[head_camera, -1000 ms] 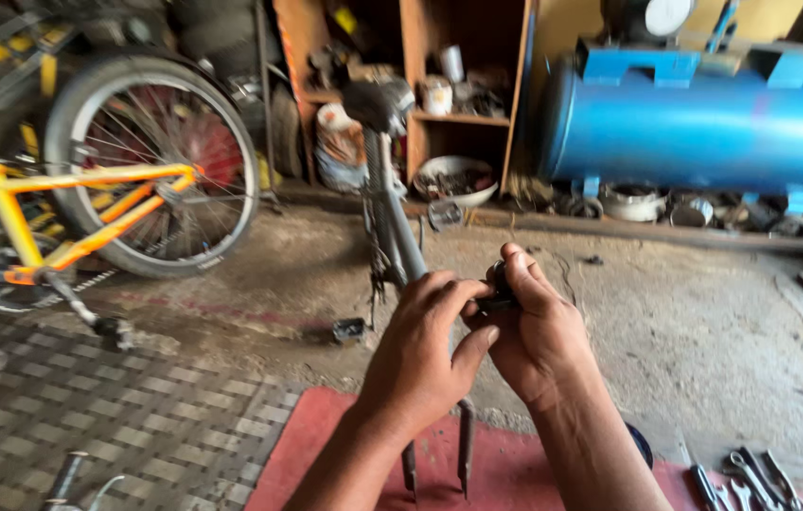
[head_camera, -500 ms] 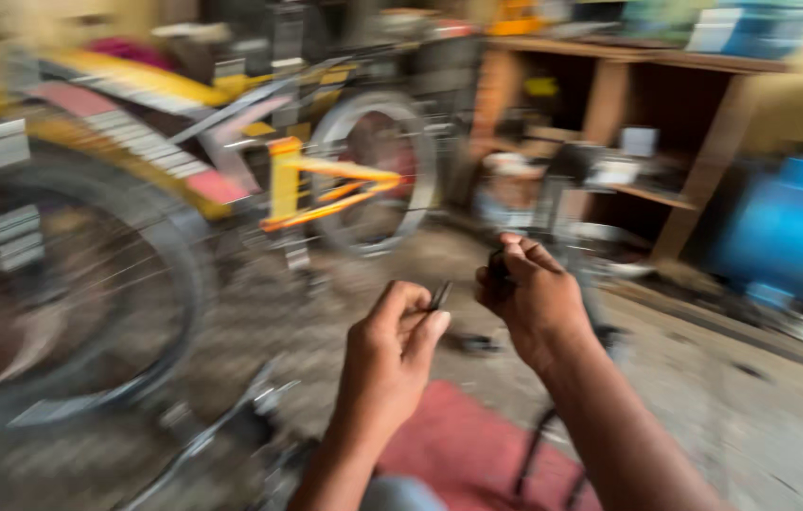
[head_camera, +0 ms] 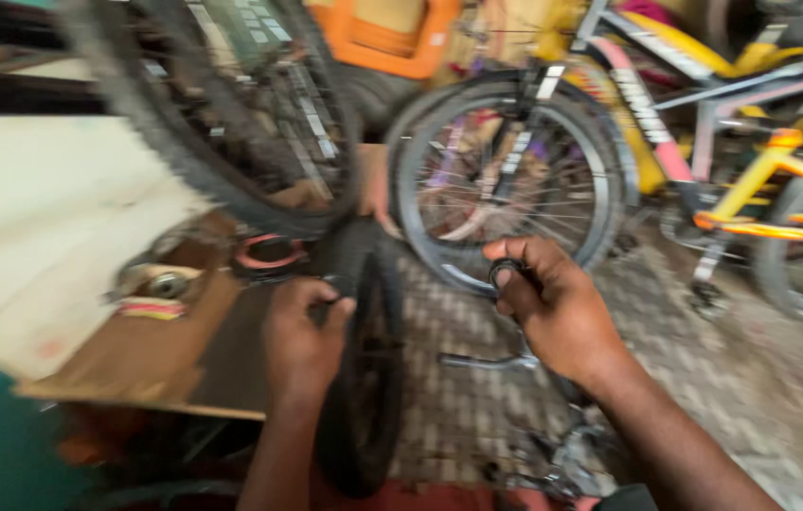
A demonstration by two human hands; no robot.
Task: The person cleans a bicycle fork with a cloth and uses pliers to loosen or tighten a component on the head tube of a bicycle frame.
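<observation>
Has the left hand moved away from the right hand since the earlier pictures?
Yes. The left hand has parted leftward from the right hand and now rests on a black tyre; the camera turned too, so floor references fail.

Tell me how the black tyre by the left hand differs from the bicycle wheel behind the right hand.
The black tyre stands edge-on to the camera; the bicycle wheel faces it, showing spokes and a pale rim. The left hand touches the tyre; the right hand is apart from the wheel and pinches a small black ring. Both are upright with black rubber.
</observation>
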